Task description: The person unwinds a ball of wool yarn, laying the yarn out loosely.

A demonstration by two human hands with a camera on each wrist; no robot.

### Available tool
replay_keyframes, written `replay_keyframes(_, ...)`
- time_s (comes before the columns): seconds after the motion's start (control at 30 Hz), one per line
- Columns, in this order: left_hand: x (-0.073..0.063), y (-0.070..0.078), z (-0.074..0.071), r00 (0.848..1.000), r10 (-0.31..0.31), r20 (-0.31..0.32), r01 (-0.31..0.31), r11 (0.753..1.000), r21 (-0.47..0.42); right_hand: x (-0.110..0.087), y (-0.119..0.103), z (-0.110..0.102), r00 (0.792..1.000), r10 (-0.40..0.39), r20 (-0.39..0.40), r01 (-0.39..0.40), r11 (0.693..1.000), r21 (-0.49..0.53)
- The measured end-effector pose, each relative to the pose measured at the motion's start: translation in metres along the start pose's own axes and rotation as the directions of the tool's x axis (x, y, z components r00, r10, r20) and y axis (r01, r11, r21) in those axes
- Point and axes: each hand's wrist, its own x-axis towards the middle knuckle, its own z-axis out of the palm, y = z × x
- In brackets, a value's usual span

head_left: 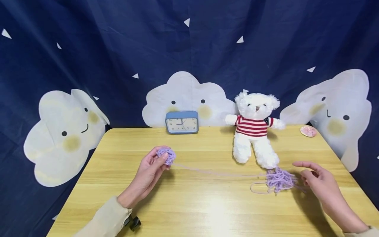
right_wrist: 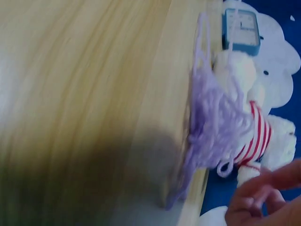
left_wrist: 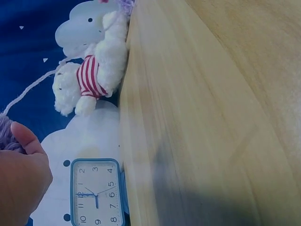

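Observation:
My left hand [head_left: 152,171] pinches a small wound ball of lilac yarn [head_left: 166,156] between thumb and fingers, raised over the left half of the table. From the ball a single yarn strand [head_left: 213,172] stretches right to a loose, tangled yarn heap [head_left: 279,180] on the tabletop. Just right of that heap hovers my right hand [head_left: 321,182], its index finger extended and the other fingers loosely bent, holding nothing. In the right wrist view the heap [right_wrist: 214,120] shows loops and trailing ends, with the right hand [right_wrist: 268,197] beside it.
A white teddy bear [head_left: 254,126] in a red-striped shirt sits behind the yarn heap, one foot right at it. A blue alarm clock [head_left: 182,122] stands at the back edge of the wooden table [head_left: 207,204]. A round pink disc [head_left: 308,131] lies at the back right.

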Motion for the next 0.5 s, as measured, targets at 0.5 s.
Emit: replay_keyframes(0.5,0.000,0.003,0.001,0.999,-0.013,0.037,0.015,0.998,-0.059,-0.015,-0.036,0.064,0.989,-0.133,0.061,0.090,0.883,0.461)
